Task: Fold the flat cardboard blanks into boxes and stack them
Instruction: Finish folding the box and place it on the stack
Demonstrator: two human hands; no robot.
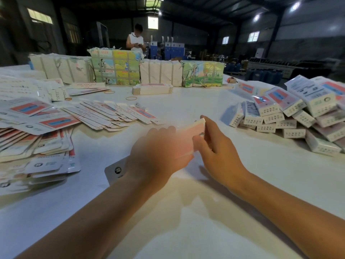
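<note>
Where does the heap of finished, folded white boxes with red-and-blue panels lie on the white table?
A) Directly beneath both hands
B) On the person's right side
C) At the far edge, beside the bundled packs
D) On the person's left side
B: the heap of folded white boxes is piled on the right side of the white table, while the flat printed cardboard blanks are spread out on the left.

1. Hands: two, left hand (pixel 158 152) and right hand (pixel 218 152).
2. Carton held between them: one (pixel 188 139), blurred.
3. Wrapped bundles along the far edge of the surface (pixel 186 212): four (pixel 115 68).
4. Rubber bands: three (pixel 131 98).
5. Folded boxes, heaped at right: well over a dozen (pixel 291 113); exact number cannot be told.
6. Flat blanks, fanned at left: too many and too overlapped to count (pixel 104 113).
7. Small strapped stack of blanks: one (pixel 152 89).
8. Persons standing beyond: one (pixel 136 41).
</note>
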